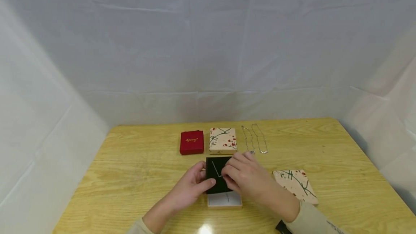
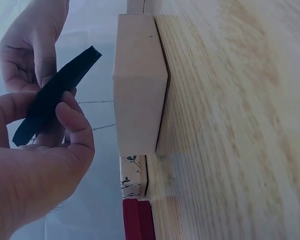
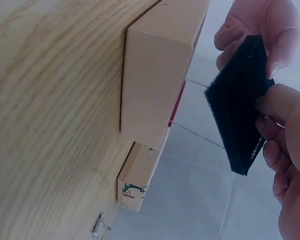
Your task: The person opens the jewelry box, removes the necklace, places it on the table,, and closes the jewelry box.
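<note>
In the head view a black foam insert pad (image 1: pixel 212 187) is held up over an open jewelry box (image 1: pixel 225 207) with a pale inside. A thin silver necklace (image 1: pixel 215 169) crosses the pad's face in a V, and its chain (image 3: pixel 197 134) hangs behind the pad in the right wrist view. My left hand (image 1: pixel 193 183) grips the pad by its left edge, thumb on the front. At the right edge, my right hand (image 1: pixel 248 174) pinches the necklace against the pad with curled fingers. The right fingertips are partly hidden in the head view.
Behind the hands stand a red box (image 1: pixel 191 142) and a closed floral box (image 1: pixel 223 141). Two silver necklaces (image 1: pixel 262 140) lie to their right. A floral lid (image 1: pixel 297 185) rests beside the right forearm, and a black item (image 1: pixel 282 227) shows partly under the sleeve.
</note>
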`<act>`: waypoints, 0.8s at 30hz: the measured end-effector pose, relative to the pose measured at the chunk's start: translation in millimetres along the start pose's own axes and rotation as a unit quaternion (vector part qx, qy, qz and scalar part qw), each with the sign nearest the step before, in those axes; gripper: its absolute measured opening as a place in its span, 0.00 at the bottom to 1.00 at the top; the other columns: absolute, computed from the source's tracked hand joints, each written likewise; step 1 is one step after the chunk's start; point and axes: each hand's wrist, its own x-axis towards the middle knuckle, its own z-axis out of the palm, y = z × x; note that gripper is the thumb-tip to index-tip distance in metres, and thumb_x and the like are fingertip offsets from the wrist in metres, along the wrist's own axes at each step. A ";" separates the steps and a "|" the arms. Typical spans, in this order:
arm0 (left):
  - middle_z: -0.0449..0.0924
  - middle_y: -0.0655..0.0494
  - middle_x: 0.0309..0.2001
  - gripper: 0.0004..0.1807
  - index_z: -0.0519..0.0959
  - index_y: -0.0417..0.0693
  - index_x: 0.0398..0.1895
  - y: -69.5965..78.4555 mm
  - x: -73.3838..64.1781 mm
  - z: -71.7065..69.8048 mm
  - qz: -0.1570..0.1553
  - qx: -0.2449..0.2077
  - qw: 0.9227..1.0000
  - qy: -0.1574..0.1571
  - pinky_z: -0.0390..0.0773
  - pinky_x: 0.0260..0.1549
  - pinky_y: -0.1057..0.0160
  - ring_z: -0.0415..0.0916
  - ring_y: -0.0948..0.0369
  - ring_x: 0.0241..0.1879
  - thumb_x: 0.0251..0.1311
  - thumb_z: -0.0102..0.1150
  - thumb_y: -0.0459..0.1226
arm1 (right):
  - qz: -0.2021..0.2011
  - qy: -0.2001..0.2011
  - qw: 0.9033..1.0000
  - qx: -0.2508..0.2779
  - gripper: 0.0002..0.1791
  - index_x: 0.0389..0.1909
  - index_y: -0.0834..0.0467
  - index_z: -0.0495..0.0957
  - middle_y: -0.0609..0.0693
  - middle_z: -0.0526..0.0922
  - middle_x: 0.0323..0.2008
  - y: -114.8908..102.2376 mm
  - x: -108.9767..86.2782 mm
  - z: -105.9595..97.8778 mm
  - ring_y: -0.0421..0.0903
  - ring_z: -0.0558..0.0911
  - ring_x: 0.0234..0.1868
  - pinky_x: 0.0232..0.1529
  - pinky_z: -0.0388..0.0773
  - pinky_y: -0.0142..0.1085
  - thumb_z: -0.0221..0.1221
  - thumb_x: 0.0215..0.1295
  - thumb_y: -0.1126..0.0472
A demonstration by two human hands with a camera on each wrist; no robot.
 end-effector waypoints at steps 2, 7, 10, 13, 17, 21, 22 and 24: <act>0.83 0.36 0.60 0.20 0.65 0.32 0.65 0.3 -0.1 0.6 0.000 0.005 1.000 0.000 0.84 0.52 0.63 0.84 0.52 0.57 0.77 0.54 0.31 | -0.002 0.000 1.000 0.004 0.13 0.37 0.50 0.86 0.40 0.86 0.37 0.2 0.1 -0.8 0.43 0.78 0.42 0.42 0.72 0.37 0.80 0.55 0.61; 0.83 0.37 0.59 0.20 0.66 0.32 0.65 0.7 -0.7 1.7 -0.005 0.015 1.000 0.005 0.84 0.52 0.63 0.84 0.52 0.57 0.77 0.55 0.32 | -0.008 0.003 1.000 0.011 0.14 0.39 0.51 0.87 0.41 0.85 0.38 1.5 0.5 -2.5 0.43 0.79 0.43 0.42 0.73 0.38 0.80 0.54 0.62; 0.84 0.37 0.58 0.19 0.66 0.32 0.65 -0.1 -0.5 2.0 -0.008 0.024 1.000 0.008 0.83 0.54 0.61 0.83 0.49 0.58 0.77 0.55 0.32 | -0.010 0.011 1.000 0.011 0.14 0.38 0.52 0.86 0.42 0.85 0.38 3.0 1.5 -3.1 0.43 0.79 0.43 0.42 0.73 0.38 0.80 0.54 0.63; 0.84 0.36 0.58 0.19 0.67 0.33 0.65 -1.1 0.1 2.4 -0.010 0.035 0.999 0.007 0.83 0.57 0.55 0.83 0.46 0.58 0.78 0.55 0.33 | -0.014 0.024 1.000 0.007 0.14 0.38 0.52 0.86 0.43 0.85 0.38 4.9 2.9 -3.2 0.44 0.79 0.42 0.41 0.74 0.39 0.79 0.54 0.63; 0.83 0.34 0.58 0.20 0.67 0.32 0.65 -1.8 0.3 3.9 -0.011 0.047 0.999 0.006 0.82 0.58 0.49 0.82 0.43 0.58 0.78 0.54 0.33 | -0.016 0.037 0.999 0.005 0.14 0.40 0.52 0.86 0.43 0.85 0.39 7.7 6.0 -4.7 0.44 0.80 0.42 0.41 0.74 0.39 0.79 0.54 0.64; 0.82 0.31 0.58 0.21 0.66 0.29 0.66 -1.4 -0.7 5.9 -0.008 0.060 0.998 0.004 0.83 0.58 0.48 0.83 0.41 0.58 0.78 0.54 0.33 | -0.006 0.036 0.999 0.010 0.14 0.41 0.53 0.86 0.43 0.85 0.40 10.9 10.8 -7.7 0.45 0.80 0.42 0.41 0.73 0.40 0.79 0.55 0.63; 0.82 0.31 0.58 0.21 0.66 0.29 0.66 -1.3 -1.0 6.6 -0.008 0.063 0.998 0.004 0.83 0.58 0.48 0.83 0.41 0.58 0.78 0.54 0.32 | -0.003 0.035 0.999 0.012 0.14 0.41 0.53 0.86 0.44 0.85 0.40 11.7 12.1 -8.4 0.45 0.80 0.42 0.41 0.73 0.40 0.78 0.55 0.63; 0.82 0.31 0.59 0.21 0.66 0.28 0.66 -1.0 -1.4 7.6 -0.005 0.065 0.998 0.001 0.83 0.57 0.49 0.83 0.41 0.57 0.78 0.54 0.32 | 0.005 0.036 0.999 0.016 0.13 0.40 0.54 0.86 0.44 0.85 0.40 13.4 14.5 -9.6 0.45 0.81 0.42 0.40 0.73 0.39 0.78 0.56 0.63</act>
